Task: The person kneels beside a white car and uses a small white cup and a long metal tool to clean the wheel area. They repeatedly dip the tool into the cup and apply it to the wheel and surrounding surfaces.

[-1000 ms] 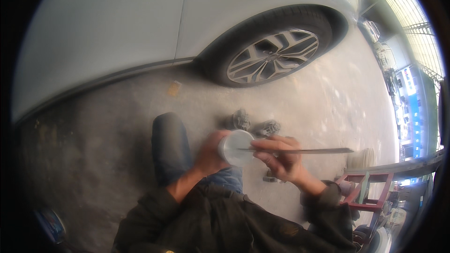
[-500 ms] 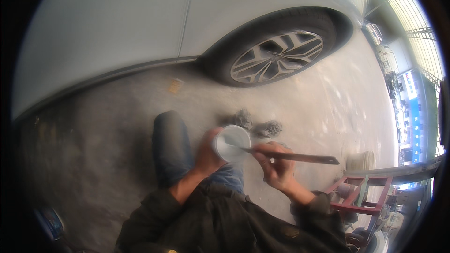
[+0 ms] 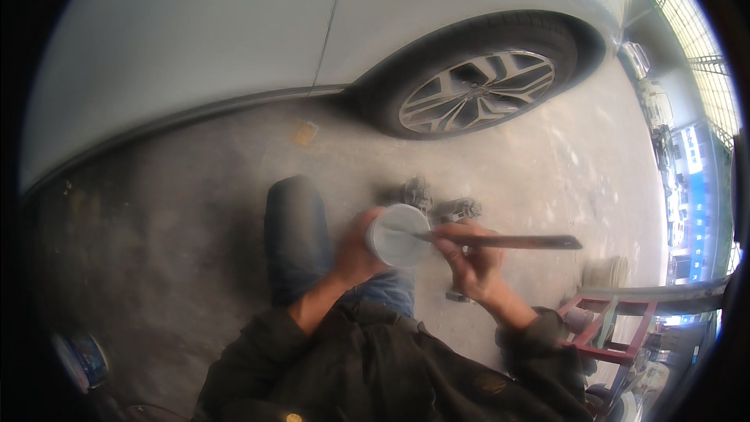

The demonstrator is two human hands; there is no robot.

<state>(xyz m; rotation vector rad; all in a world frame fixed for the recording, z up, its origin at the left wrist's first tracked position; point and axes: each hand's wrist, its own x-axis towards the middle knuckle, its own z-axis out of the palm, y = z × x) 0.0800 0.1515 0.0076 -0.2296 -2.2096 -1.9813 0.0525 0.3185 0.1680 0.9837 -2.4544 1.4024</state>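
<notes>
Between my two hands is a white cup (image 3: 381, 248) with pale, whitish contents inside. My left hand (image 3: 359, 250) wraps round its left side. In my right hand (image 3: 473, 259) is a long tool with a flat, dark brown handle (image 3: 531, 241), gripped near its front end with closed fingers. The thin front end of this tool reaches over the rim into the cup. Its tip is blurred, so its exact kind cannot be made out. Just beyond the cup, two grey and dark objects (image 3: 459, 209) lie on the floor, blurred.
A pale car body (image 3: 195, 31) with a wheel (image 3: 476, 94) stands ahead. Close to it lies a small yellowish piece (image 3: 305, 134) on the concrete floor (image 3: 195, 203). A red metal frame (image 3: 605, 352) and a pale bucket (image 3: 605, 272) are at right, a can (image 3: 82, 361) at lower left.
The whole view has shifted slightly, so the car and floor sit further right. The tool's handle end has swung a little away from me, its front end still in the cup. Both grips remain.
</notes>
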